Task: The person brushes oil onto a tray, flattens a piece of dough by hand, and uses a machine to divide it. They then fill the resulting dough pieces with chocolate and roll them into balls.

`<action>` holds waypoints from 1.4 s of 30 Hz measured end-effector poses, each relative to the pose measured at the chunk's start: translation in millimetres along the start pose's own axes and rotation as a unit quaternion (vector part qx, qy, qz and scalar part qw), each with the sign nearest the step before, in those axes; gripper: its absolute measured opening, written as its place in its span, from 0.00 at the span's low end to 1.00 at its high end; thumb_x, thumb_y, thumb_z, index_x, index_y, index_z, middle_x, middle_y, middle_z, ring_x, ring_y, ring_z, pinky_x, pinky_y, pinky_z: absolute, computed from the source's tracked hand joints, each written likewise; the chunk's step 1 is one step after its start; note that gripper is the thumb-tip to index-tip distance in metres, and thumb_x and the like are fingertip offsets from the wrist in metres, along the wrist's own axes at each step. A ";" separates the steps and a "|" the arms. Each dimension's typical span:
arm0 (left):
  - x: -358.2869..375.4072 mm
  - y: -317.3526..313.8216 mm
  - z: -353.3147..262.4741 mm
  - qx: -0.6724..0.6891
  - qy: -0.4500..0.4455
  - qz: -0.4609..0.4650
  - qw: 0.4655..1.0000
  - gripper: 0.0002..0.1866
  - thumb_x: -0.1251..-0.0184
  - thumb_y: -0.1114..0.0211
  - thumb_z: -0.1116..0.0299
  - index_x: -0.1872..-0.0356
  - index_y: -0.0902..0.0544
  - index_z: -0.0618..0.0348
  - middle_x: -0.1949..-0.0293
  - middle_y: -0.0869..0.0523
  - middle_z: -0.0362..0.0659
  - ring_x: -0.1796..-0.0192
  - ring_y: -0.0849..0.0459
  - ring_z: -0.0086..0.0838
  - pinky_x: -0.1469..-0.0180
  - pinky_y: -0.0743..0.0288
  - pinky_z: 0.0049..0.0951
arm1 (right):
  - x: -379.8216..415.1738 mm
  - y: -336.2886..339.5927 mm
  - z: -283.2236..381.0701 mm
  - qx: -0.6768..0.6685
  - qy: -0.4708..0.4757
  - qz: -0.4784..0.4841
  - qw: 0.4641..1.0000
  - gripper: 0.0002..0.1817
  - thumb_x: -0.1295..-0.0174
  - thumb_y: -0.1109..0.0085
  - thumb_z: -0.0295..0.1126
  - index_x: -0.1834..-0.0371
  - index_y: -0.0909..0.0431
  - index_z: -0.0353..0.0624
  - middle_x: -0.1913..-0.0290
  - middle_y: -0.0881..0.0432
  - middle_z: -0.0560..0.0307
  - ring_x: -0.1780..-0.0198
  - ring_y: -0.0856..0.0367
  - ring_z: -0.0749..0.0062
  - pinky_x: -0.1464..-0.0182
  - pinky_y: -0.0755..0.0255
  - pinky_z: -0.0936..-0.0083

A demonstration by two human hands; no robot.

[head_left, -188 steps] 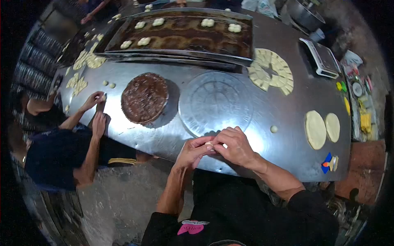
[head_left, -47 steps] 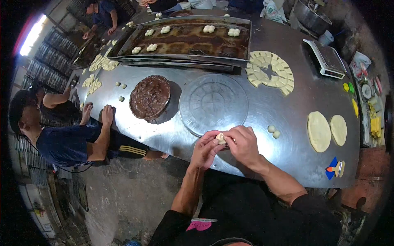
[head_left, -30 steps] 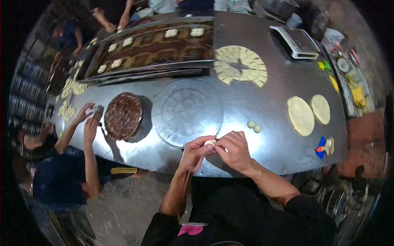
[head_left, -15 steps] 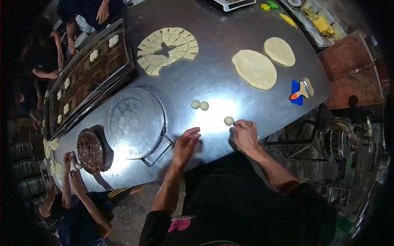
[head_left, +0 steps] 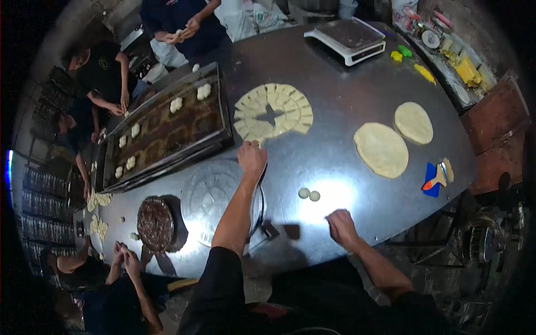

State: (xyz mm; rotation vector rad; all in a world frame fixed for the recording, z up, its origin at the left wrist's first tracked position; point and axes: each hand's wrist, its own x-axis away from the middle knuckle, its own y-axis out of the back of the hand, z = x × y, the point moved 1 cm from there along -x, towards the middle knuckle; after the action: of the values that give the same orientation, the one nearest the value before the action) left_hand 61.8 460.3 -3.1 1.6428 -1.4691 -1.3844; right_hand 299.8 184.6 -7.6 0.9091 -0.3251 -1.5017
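Observation:
My left hand reaches over the round metal lid to the near edge of a flat dough round cut into small pieces. Its fingers are closed on a dough piece at that edge, partly hidden by the hand. Low over the steel table, my right hand has its fingers curled in; what they hold, if anything, is hidden. Two small dough balls sit side by side just beyond it, up and to the left.
Two flat dough discs and a brush on a blue scraper lie right. A scale stands at the back. A baking tray with dough clusters and a dark-filled round pan are left. Several co-workers handle dough.
My left hand has moved forward to the cut dough. My right hand has curled, and the single dough ball beside it is out of sight. The view has shifted, showing more table.

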 end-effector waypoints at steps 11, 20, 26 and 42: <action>11.5 35.0 3.6 0.231 0.060 0.121 0.963 0.09 0.33 0.43 0.69 0.57 0.19 0.57 0.62 0.16 0.50 0.63 0.16 0.43 0.63 0.22 0.41 | 14.0 12.3 -16.5 -0.018 0.006 -0.025 1.000 0.02 0.46 0.45 0.21 0.71 0.25 0.40 0.68 0.23 0.47 0.62 0.26 0.52 0.57 0.34 0.59; 179.8 113.2 -27.9 0.769 0.352 0.192 0.498 0.18 0.32 0.41 0.68 0.44 0.27 0.65 0.54 0.18 0.49 0.55 0.16 0.35 0.56 0.19 0.33 | -6.3 -2.7 -2.5 -0.009 -0.058 -0.069 0.996 0.04 0.42 0.46 0.19 0.64 0.25 0.38 0.61 0.22 0.46 0.53 0.23 0.48 0.47 0.31 0.57; 249.4 159.2 -28.4 0.576 0.377 0.210 0.694 0.21 0.34 0.36 0.63 0.45 0.27 0.63 0.59 0.16 0.46 0.63 0.17 0.26 0.62 0.24 0.25 | -15.9 31.2 15.3 -0.060 -0.306 0.028 0.950 0.15 0.39 0.41 0.30 0.50 0.26 0.37 0.55 0.20 0.43 0.56 0.18 0.51 0.52 0.25 0.63; 234.6 127.4 -64.3 0.596 0.268 0.115 0.748 0.17 0.34 0.38 0.71 0.48 0.26 0.69 0.58 0.17 0.48 0.57 0.16 0.27 0.54 0.20 0.24 | -83.5 -5.9 110.4 -0.253 -0.145 0.302 0.908 0.21 0.36 0.41 0.37 0.43 0.24 0.40 0.56 0.16 0.47 0.52 0.17 0.64 0.48 0.26 0.70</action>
State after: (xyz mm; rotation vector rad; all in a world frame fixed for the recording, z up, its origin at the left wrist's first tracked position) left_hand 43.4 192.0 52.2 2.1097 -2.1780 0.4113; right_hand 210.1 229.2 88.1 0.1330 -0.3661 -1.0520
